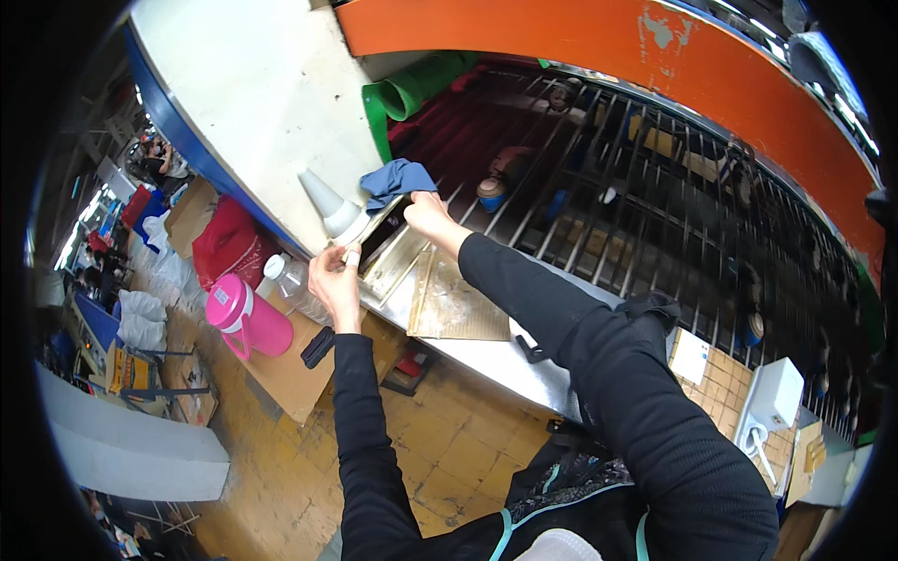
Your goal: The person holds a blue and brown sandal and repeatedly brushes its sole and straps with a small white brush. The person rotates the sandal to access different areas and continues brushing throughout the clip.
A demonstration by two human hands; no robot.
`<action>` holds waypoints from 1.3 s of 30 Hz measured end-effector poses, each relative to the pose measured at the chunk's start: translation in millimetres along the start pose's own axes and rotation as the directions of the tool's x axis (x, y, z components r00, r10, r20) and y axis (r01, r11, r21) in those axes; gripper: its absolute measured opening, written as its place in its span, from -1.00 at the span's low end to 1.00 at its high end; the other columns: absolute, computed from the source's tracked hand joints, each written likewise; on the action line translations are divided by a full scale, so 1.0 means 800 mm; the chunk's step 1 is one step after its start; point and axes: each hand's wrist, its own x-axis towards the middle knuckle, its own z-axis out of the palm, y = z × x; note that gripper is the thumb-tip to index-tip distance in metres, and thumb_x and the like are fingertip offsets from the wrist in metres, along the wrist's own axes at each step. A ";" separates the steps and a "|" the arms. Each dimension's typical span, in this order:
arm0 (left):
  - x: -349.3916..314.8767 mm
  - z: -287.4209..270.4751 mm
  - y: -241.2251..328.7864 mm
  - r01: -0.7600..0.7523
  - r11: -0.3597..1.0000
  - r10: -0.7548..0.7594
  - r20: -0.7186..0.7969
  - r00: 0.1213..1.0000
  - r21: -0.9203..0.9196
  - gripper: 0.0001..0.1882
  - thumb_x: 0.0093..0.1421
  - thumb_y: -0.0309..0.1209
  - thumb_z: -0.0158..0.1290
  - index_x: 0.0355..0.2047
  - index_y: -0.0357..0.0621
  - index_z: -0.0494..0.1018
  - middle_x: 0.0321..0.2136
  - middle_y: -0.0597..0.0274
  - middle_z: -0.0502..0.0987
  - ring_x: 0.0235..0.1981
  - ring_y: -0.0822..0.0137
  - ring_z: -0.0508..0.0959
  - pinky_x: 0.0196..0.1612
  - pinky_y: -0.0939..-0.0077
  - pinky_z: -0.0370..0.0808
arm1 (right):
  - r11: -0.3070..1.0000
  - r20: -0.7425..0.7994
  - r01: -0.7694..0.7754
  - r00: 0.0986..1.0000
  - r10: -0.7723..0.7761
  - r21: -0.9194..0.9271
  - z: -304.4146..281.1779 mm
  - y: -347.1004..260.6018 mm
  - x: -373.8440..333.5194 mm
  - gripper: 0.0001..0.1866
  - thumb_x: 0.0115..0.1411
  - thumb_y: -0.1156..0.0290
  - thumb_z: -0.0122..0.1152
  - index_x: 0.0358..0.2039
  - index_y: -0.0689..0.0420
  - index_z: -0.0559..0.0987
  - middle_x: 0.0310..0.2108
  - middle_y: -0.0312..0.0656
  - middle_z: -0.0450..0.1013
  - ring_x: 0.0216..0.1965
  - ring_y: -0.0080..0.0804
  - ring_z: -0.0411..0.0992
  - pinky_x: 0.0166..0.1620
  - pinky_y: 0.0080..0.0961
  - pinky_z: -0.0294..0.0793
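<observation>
My left hand [335,288] is closed in a pinch beside the base of a grey-white cone [327,201]. What its fingertips hold, if anything, is too small to make out. Further right, my right hand [432,221] is curled closed against a dark-edged object next to a crumpled blue cloth [397,180]. Its fingers are mostly turned away, so their grip is hidden. Below and between the hands, a stained cardboard piece [456,304] lies on the metal ledge [524,374].
A conveyor of metal bars [599,224] runs rightward beneath an orange beam [580,33]. A pink jug [262,323] and a clear bottle [297,288] stand on cardboard at left. A white box-shaped device [778,393] sits at far right.
</observation>
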 end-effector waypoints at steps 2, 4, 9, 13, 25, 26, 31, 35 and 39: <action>-0.007 0.004 -0.007 -0.006 0.999 0.006 0.005 1.000 0.032 -0.72 -0.09 -0.31 0.38 -0.41 -0.21 0.61 -0.44 0.16 0.54 -0.43 0.28 0.54 -0.27 0.39 0.47 | 0.989 -0.044 0.017 0.999 -0.023 -0.146 -0.030 0.001 -0.035 -0.43 0.06 0.39 -0.02 0.14 0.23 0.42 0.06 0.23 0.36 0.15 0.11 0.28 0.22 -0.12 0.20; -0.014 0.010 -0.021 -0.027 0.997 0.026 0.018 1.000 0.078 -0.72 -0.09 -0.25 0.37 -0.40 -0.10 0.63 -0.41 0.21 0.55 -0.36 0.22 0.57 -0.21 0.32 0.46 | 0.984 0.033 0.064 0.998 -0.059 -0.169 -0.075 0.015 -0.081 -0.42 0.10 0.35 0.01 0.17 0.21 0.39 0.09 0.20 0.33 0.18 0.11 0.23 0.25 -0.14 0.18; -0.028 0.026 -0.061 -0.075 0.927 0.058 0.056 0.997 0.367 -0.74 -0.15 -0.15 0.32 -0.41 0.12 0.66 -0.29 0.37 0.58 -0.17 0.20 0.54 -0.08 0.13 0.30 | 0.961 -0.161 0.178 0.964 -0.213 -0.211 -0.215 0.067 -0.241 -0.48 0.20 0.29 0.08 0.17 0.16 0.39 0.13 0.07 0.31 0.20 -0.03 0.23 0.25 -0.21 0.18; -0.029 0.028 -0.047 -0.158 0.918 0.145 0.063 0.987 0.365 -0.73 -0.12 -0.31 0.31 -0.33 0.06 0.67 -0.37 0.18 0.61 -0.30 0.08 0.57 -0.20 0.04 0.37 | 0.972 -0.437 0.117 0.878 -0.197 -0.202 -0.300 0.118 -0.429 -0.58 0.24 0.37 0.10 0.13 0.08 0.45 0.06 -0.12 0.39 0.08 -0.27 0.38 0.07 -0.38 0.40; -0.172 -0.041 0.364 -0.017 0.631 0.362 0.275 0.891 -0.776 -0.83 0.20 -0.43 0.18 -0.23 -0.23 0.60 -0.34 0.36 0.57 -0.28 0.57 0.49 -0.18 0.70 0.39 | 0.916 -0.735 -0.178 0.551 0.396 0.360 -0.352 0.154 -0.802 -0.70 0.28 0.50 0.08 0.00 0.32 0.51 -0.15 -0.07 0.54 -0.09 -0.44 0.50 -0.01 -0.54 0.45; -0.198 -0.045 0.394 0.158 0.517 0.360 0.381 0.852 -0.841 -0.84 0.19 -0.46 0.18 -0.23 -0.24 0.59 -0.35 0.35 0.57 -0.28 0.57 0.50 -0.18 0.70 0.40 | 0.933 -0.733 -0.197 0.578 0.359 0.302 -0.366 0.147 -0.810 -0.71 0.28 0.50 0.08 -0.01 0.32 0.51 -0.17 -0.08 0.55 -0.10 -0.44 0.51 -0.01 -0.54 0.45; -0.368 -0.021 0.487 0.674 0.314 0.508 0.718 0.476 -0.668 -0.82 0.15 -0.36 0.20 -0.29 -0.19 0.57 -0.37 0.22 0.60 -0.32 0.42 0.55 -0.12 0.49 0.43 | 0.968 -0.689 -0.217 0.722 0.070 -0.129 -0.460 0.116 -0.812 -0.75 0.23 0.50 0.13 -0.10 0.29 0.58 -0.23 -0.08 0.58 -0.15 -0.40 0.53 -0.07 -0.50 0.47; -0.519 0.038 0.492 0.955 0.277 0.411 0.911 -0.019 -0.105 -0.77 0.19 -0.24 0.18 -0.26 -0.12 0.55 -0.35 0.29 0.58 -0.31 0.43 0.57 -0.24 0.55 0.40 | 0.975 -0.608 -0.077 0.791 -0.068 -0.209 -0.552 0.141 -0.753 -0.74 0.23 0.46 0.14 -0.08 0.25 0.58 -0.23 -0.11 0.58 -0.22 -0.46 0.53 -0.14 -0.55 0.49; -0.577 0.107 0.451 0.971 0.118 0.531 0.813 -0.239 0.208 -0.53 0.27 -0.16 0.05 0.10 -0.12 0.36 -0.12 0.09 0.52 -0.09 0.18 0.53 0.02 0.25 0.47 | 0.916 -0.430 -0.283 0.892 0.142 -0.285 -0.621 0.213 -0.650 -0.67 0.18 0.40 0.14 -0.06 0.25 0.56 -0.35 -0.07 0.60 -0.27 -0.43 0.57 -0.15 -0.53 0.49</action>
